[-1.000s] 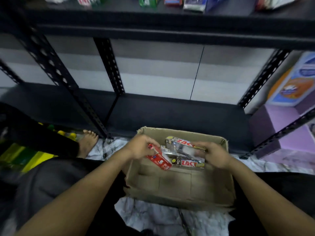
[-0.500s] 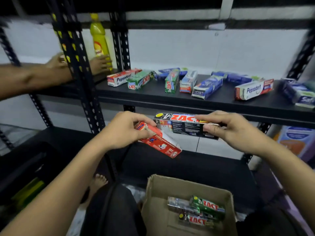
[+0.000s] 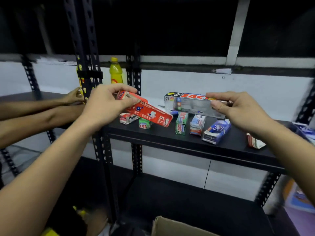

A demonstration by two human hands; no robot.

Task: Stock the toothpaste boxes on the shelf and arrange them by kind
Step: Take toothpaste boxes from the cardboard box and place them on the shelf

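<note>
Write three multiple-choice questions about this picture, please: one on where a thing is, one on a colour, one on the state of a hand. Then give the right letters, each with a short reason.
1. Where is the blue Safi box?
A. in the cardboard carton
B. lying on the shelf
C. held up in the air

2. What colour is the toothpaste box in the left hand?
A. green
B. red
C. blue

3. What is the right hand doing?
A. hanging open and empty
B. pressing flat on the shelf
C. pinching the silver ZACT box

Answers:
1 B: the Safi box lies on the black board among other boxes.
2 B: its faces are red with white print.
3 C: thumb and fingers clamp the right end of the box, which is held above the shelf.
</note>
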